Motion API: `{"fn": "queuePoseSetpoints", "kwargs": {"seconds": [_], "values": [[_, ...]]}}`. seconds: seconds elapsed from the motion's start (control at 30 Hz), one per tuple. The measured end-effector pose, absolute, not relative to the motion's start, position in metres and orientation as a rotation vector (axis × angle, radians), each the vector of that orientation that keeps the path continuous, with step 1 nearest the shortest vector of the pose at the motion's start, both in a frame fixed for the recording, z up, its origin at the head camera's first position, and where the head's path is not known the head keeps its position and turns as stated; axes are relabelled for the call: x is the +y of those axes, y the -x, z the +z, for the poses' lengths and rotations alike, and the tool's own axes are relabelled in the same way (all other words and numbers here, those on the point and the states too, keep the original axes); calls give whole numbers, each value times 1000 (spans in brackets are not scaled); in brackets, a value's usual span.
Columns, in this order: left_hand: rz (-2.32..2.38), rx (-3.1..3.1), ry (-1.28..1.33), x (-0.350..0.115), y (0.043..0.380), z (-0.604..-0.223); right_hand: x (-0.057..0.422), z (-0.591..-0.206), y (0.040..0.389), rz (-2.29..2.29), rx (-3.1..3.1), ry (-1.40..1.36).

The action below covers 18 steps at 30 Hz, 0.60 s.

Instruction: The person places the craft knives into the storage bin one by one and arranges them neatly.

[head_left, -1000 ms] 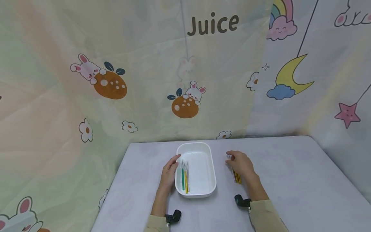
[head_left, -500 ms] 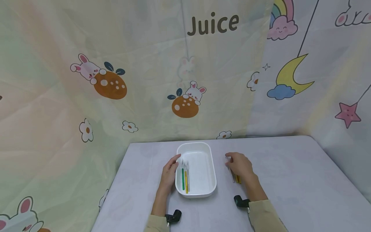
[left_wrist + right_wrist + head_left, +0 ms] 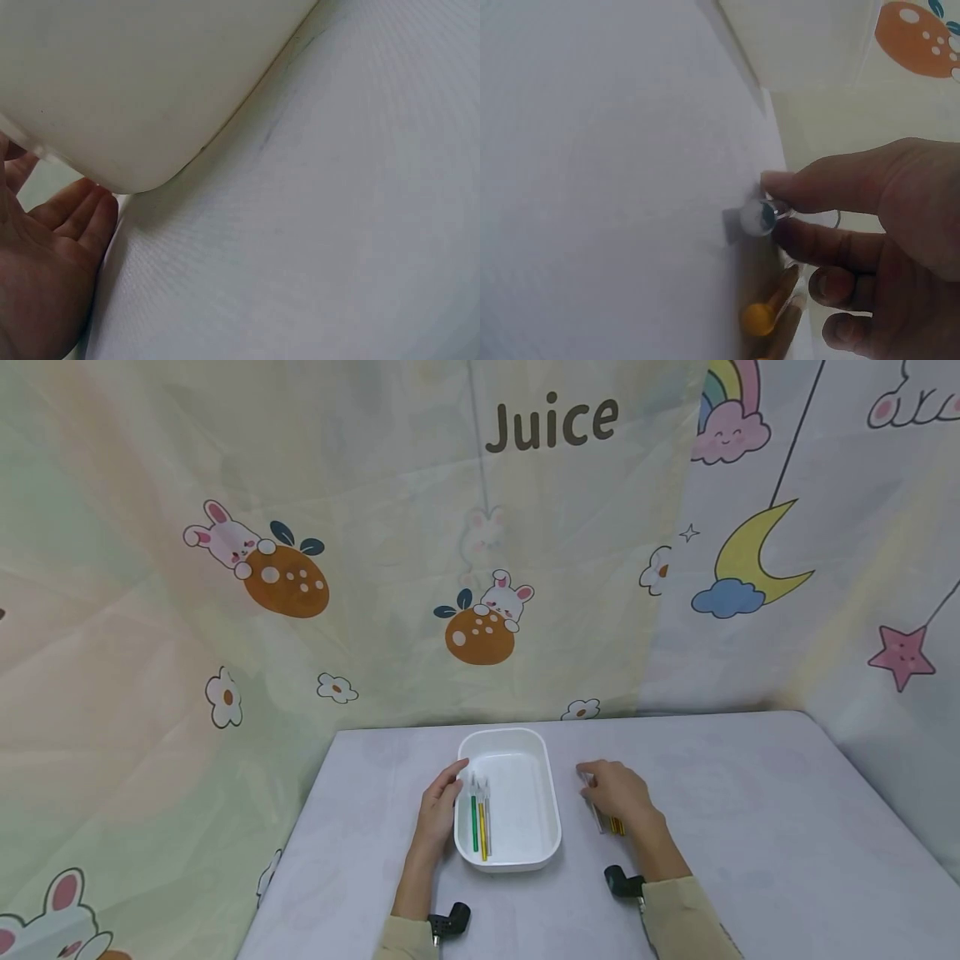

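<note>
A white plastic tray (image 3: 531, 810) stands on the table, and green, yellow and silver slim pens (image 3: 480, 827) lie along its left inside. My left hand (image 3: 437, 810) rests against the tray's left side, fingertips at the rim; in the left wrist view its relaxed fingers (image 3: 79, 214) reach the tray's outer wall. Right of the tray, my right hand (image 3: 618, 789) pinches a silver pen (image 3: 757, 217) between thumb and forefinger, its rounded end toward the camera. Beneath that hand lie gold pens (image 3: 759, 319), partly hidden by it in the head view.
A white cloth covers the table (image 3: 750, 827). Behind it hangs a printed curtain (image 3: 390, 610) with rabbits and fruit. Each wrist wears a small black camera, such as the right one (image 3: 624, 882).
My right hand has moved slightly left and toward me, drawing the silver pen away from the gold ones. The left hand and the tray have stayed in place.
</note>
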<state>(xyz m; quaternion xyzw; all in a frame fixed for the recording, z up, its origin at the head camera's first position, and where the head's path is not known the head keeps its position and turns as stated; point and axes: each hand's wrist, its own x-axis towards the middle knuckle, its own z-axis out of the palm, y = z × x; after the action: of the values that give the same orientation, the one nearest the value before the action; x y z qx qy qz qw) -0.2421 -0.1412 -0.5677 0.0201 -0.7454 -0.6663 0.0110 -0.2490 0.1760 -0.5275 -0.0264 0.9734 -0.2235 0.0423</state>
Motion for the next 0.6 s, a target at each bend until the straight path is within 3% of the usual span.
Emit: {"fn": "queuePoseSetpoints", "kwargs": {"seconds": [0.6], "values": [[-2075, -2321, -64, -141, 243, -566, 170, -527, 247, -785, 2987, 78]]}}
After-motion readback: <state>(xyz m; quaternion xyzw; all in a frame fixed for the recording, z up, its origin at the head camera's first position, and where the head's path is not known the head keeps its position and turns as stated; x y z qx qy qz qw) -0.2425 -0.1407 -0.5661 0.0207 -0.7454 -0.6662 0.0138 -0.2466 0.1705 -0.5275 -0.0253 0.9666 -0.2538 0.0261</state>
